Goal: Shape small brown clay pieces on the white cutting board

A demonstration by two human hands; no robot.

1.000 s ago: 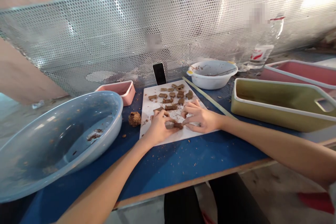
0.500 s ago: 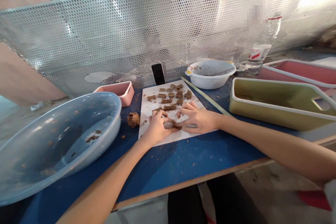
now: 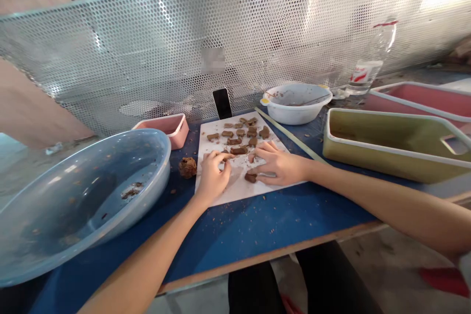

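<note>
A: Hands?
B: Apart. Right hand (image 3: 277, 164): fingertips touching a brown clay-like piece (image 3: 250, 177) near the front of the white board (image 3: 235, 190). Can't tell if pinched.
A: Left hand (image 3: 214, 174)?
B: On board's left side, thumb off index finger. Fingers block view, can't tell if gripping.
A: Nearby?
B: Shaped pieces (image 3: 234, 142) beyond, brown lump (image 3: 187, 168) left of board.

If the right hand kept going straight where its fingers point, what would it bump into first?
Probably the small brown lump on the white sheet, right in front of the right hand; they look about touching, though depth is hard to judge.
</note>
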